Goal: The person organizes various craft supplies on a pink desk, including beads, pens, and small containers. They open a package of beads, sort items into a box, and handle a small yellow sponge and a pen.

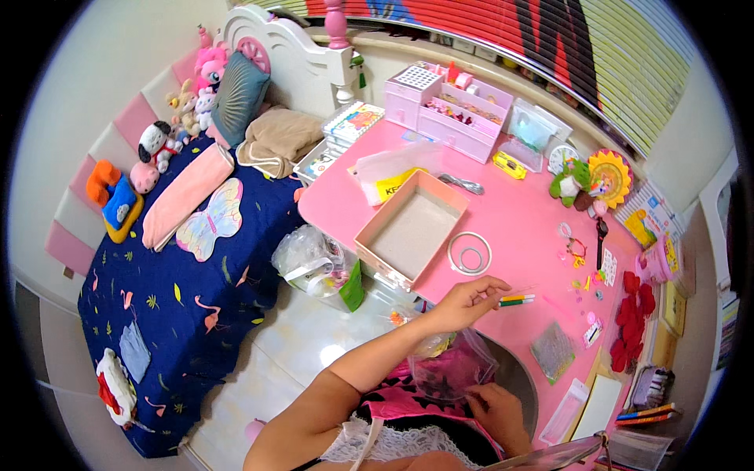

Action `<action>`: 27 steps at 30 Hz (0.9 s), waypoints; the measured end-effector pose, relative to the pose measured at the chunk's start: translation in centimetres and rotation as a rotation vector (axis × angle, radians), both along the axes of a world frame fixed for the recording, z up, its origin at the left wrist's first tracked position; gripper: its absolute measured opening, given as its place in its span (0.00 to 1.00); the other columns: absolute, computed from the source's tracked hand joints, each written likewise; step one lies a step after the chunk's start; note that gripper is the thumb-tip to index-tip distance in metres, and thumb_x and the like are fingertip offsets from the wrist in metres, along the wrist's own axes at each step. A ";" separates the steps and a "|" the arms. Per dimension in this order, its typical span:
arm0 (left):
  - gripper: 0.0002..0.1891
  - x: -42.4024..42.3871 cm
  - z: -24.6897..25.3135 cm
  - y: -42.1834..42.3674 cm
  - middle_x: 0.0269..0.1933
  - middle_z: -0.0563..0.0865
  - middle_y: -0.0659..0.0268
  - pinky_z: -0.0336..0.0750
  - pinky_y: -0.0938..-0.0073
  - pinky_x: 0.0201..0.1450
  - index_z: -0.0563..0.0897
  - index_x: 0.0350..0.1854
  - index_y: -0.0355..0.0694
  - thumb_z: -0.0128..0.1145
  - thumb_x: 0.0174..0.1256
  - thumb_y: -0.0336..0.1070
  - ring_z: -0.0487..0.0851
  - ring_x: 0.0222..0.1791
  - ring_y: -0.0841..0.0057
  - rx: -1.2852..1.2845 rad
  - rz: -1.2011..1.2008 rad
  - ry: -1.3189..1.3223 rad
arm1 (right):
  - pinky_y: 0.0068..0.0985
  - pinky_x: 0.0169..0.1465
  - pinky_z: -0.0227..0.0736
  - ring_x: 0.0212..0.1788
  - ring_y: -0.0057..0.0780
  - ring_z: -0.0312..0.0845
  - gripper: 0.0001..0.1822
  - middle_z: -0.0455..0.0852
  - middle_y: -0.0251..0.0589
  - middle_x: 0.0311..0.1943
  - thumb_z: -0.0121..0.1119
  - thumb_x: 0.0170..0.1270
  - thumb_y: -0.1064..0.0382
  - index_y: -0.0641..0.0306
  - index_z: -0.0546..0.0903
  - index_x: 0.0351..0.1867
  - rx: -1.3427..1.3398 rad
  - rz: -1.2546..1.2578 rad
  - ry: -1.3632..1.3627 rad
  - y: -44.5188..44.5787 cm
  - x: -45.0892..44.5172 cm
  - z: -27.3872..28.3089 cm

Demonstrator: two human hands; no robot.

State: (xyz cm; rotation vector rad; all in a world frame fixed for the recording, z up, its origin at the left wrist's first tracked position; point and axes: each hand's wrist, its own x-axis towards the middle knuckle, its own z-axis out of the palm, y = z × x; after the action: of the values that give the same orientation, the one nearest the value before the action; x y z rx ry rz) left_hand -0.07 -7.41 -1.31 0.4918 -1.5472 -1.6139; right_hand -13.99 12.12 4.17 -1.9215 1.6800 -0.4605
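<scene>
My left hand [471, 301] reaches over the pink desk [512, 235], its fingertips right by slim green and yellow pens [516, 300]. A thin, pale strip also shows at those fingertips. Whether the fingers grip any of these is unclear. Low in front of my body, my right hand [498, 409] pinches the edge of a clear plastic bag [450, 368], which hangs over my lap. Just beyond my left hand, a white ring with a smaller grey ring inside [469, 253] lies flat beside an open shallow pink box [412, 229] with a grey inside.
A lilac desk organizer [453, 112] stands at the back. Beads and a watch [601, 241] lie to the right, near a glittery packet [552, 352]. A filled plastic bag [318, 268] hangs off the desk's left side, between it and the bed [194, 306].
</scene>
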 end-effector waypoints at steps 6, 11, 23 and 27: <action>0.13 0.0 -0.2 0.0 0.38 0.82 0.69 0.73 0.82 0.41 0.76 0.58 0.38 0.51 0.74 0.31 0.80 0.38 0.85 -0.039 -0.006 0.069 | 0.35 0.38 0.78 0.36 0.42 0.84 0.07 0.86 0.41 0.32 0.64 0.61 0.62 0.57 0.85 0.39 0.049 -0.023 -0.033 -0.2 1.5 -1.3; 0.13 -0.1 -0.7 -0.3 0.38 0.82 0.68 0.73 0.81 0.41 0.76 0.57 0.38 0.52 0.73 0.30 0.80 0.38 0.86 -0.056 0.019 0.090 | 0.34 0.37 0.77 0.34 0.42 0.83 0.06 0.85 0.42 0.31 0.65 0.60 0.63 0.57 0.85 0.38 -0.109 0.090 0.020 -2.0 2.0 -1.9; 0.11 0.2 0.0 0.1 0.34 0.85 0.63 0.75 0.77 0.36 0.79 0.52 0.36 0.53 0.73 0.34 0.81 0.33 0.82 -0.128 0.126 0.073 | 0.33 0.40 0.78 0.37 0.41 0.83 0.08 0.86 0.38 0.37 0.63 0.60 0.64 0.55 0.84 0.41 -0.111 0.329 0.133 -4.2 3.4 -3.4; 0.11 0.6 0.5 0.2 0.33 0.84 0.63 0.74 0.77 0.34 0.79 0.52 0.35 0.53 0.73 0.33 0.82 0.31 0.81 -0.156 0.120 0.071 | 0.33 0.40 0.78 0.38 0.41 0.83 0.09 0.86 0.38 0.38 0.63 0.60 0.63 0.55 0.84 0.42 -0.053 0.340 0.128 -3.8 3.6 -4.7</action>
State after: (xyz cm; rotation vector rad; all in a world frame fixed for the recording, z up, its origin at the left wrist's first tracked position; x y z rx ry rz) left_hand 0.50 -7.23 -0.84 0.4296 -1.5464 -1.3934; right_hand -10.38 8.36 -0.48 -2.2610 1.3852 -0.2554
